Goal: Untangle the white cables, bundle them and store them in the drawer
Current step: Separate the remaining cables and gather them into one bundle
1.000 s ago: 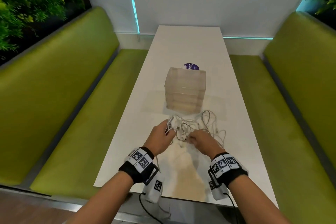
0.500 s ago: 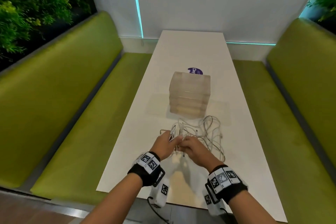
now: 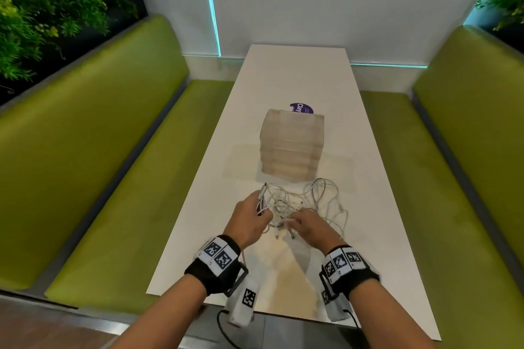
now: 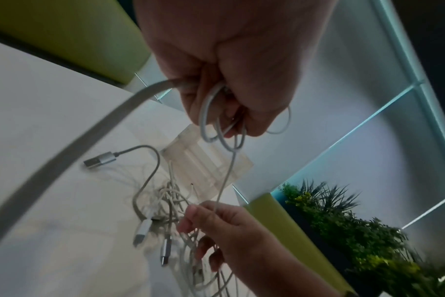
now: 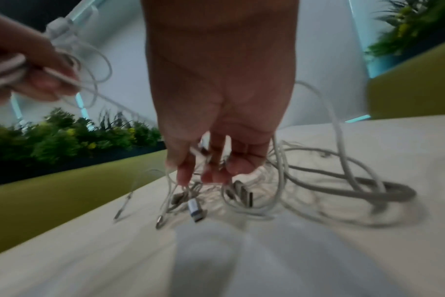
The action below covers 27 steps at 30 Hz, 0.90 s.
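Note:
A tangle of white cables (image 3: 309, 204) lies on the white table (image 3: 283, 79) just in front of a translucent drawer unit (image 3: 292, 144). My left hand (image 3: 249, 218) grips several cable loops (image 4: 216, 120) in its fist, lifted a little off the table. My right hand (image 3: 307, 225) pinches thin strands of the tangle (image 5: 203, 160) with curled fingers; in the left wrist view the right hand (image 4: 216, 227) holds one strand running up to the left fist. Metal plug ends (image 5: 196, 210) dangle below the right fingers. Thicker loops (image 5: 343, 180) trail off to the right on the table.
The drawer unit's drawers all look shut. A purple round sticker (image 3: 302, 108) shows behind it. Green benches (image 3: 127, 178) flank the table on both sides, with plants (image 3: 42, 8) behind the left one. A white wall closes the far end.
The hands have drawn apart: the left hand moved left and up with its cable loops, stretching a strand between them. The head view has tilted slightly.

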Each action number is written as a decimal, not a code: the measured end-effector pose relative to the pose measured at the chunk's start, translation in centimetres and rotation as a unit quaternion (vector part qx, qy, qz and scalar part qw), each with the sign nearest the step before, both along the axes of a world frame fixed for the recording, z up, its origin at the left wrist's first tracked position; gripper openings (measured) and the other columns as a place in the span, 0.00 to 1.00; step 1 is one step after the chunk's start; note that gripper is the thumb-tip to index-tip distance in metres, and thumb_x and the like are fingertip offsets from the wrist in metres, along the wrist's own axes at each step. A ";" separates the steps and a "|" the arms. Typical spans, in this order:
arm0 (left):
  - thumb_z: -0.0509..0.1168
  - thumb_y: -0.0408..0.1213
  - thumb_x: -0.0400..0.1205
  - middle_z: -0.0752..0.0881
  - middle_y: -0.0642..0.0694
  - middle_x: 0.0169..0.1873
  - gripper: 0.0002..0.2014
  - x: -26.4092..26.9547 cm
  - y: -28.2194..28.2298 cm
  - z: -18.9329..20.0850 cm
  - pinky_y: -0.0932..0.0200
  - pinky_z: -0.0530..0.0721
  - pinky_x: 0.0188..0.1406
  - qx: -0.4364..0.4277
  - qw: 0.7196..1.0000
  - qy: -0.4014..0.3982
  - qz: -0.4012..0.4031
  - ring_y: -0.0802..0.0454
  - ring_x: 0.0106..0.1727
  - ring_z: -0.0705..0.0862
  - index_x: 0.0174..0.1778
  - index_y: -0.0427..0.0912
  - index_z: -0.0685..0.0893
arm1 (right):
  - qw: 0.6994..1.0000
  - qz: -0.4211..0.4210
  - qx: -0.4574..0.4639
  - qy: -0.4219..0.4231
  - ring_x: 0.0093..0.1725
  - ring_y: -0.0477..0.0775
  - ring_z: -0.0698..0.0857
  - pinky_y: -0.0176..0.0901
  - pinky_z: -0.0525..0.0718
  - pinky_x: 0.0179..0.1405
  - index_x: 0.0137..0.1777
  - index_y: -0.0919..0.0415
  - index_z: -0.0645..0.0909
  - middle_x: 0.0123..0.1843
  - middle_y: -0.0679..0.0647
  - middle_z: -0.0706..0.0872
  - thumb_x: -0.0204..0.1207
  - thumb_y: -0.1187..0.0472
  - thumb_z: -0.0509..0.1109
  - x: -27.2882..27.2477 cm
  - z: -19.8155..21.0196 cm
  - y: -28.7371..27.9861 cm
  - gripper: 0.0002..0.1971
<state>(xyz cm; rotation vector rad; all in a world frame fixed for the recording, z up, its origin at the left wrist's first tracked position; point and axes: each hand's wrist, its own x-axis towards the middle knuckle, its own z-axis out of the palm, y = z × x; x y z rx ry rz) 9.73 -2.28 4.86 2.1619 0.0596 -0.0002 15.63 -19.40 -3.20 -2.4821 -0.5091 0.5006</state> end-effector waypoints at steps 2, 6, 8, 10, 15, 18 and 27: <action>0.62 0.28 0.78 0.75 0.55 0.28 0.10 -0.2 0.4 0.5 0.73 0.70 0.25 -0.003 1.000 -0.013 0.004 0.60 0.27 0.71 0.37 0.48 0.71 | 1.000 0.001 0.001 -0.013 0.45 0.57 0.81 0.51 0.77 0.45 0.40 0.55 0.82 0.41 0.52 0.80 0.80 0.53 0.61 0.0 0.4 0.1 0.12; 0.62 0.30 0.79 0.74 0.53 0.27 0.14 -0.7 1.7 0.2 0.68 0.68 0.24 0.014 1.000 0.024 -0.001 0.55 0.28 0.69 0.32 0.50 0.68 | 0.993 -0.019 0.107 0.049 0.46 0.53 0.88 0.53 0.84 0.49 0.50 0.50 0.82 0.44 0.50 0.90 0.76 0.58 0.69 -1.1 2.1 0.4 0.05; 0.63 0.32 0.79 0.74 0.52 0.28 0.12 -1.3 2.5 -0.2 0.63 0.67 0.29 0.029 0.995 0.082 -0.046 0.53 0.30 0.70 0.32 0.49 0.69 | 0.973 -0.025 0.204 0.100 0.41 0.53 0.88 0.53 0.84 0.43 0.62 0.43 0.76 0.41 0.51 0.89 0.71 0.61 0.74 -2.2 3.7 -0.2 0.21; 0.63 0.34 0.79 0.76 0.53 0.30 0.10 -2.1 2.9 -0.5 0.60 0.69 0.31 0.049 0.984 0.133 -0.109 0.54 0.31 0.72 0.34 0.50 0.71 | 0.959 0.006 0.249 0.135 0.35 0.50 0.83 0.43 0.80 0.37 0.73 0.36 0.67 0.37 0.55 0.88 0.67 0.63 0.79 -3.2 5.6 -0.9 0.38; 0.64 0.34 0.77 0.80 0.53 0.34 0.05 -3.8 2.2 -0.2 0.60 0.75 0.37 0.082 0.947 0.192 -0.243 0.56 0.34 0.77 0.41 0.49 0.77 | 0.955 0.066 0.219 0.189 0.29 0.45 0.79 0.37 0.77 0.31 0.66 0.49 0.82 0.29 0.43 0.84 0.69 0.62 0.78 -4.3 7.6 -1.1 0.24; 0.63 0.34 0.77 0.81 0.51 0.35 0.04 -3.7 2.0 0.3 0.61 0.75 0.36 0.098 0.942 0.181 -0.263 0.56 0.34 0.78 0.41 0.49 0.76 | 0.952 0.081 0.226 0.188 0.33 0.47 0.83 0.40 0.81 0.32 0.55 0.59 0.88 0.35 0.44 0.85 0.75 0.63 0.72 -5.0 8.0 -0.9 0.10; 0.71 0.38 0.76 0.85 0.58 0.34 0.05 -3.7 2.4 1.5 0.64 0.79 0.35 -0.074 0.957 0.164 -0.229 0.63 0.32 0.80 0.45 0.47 0.83 | 0.942 0.035 0.290 0.168 0.38 0.47 0.84 0.40 0.83 0.39 0.47 0.66 0.86 0.40 0.54 0.87 0.80 0.66 0.65 -6.1 7.4 -1.3 0.08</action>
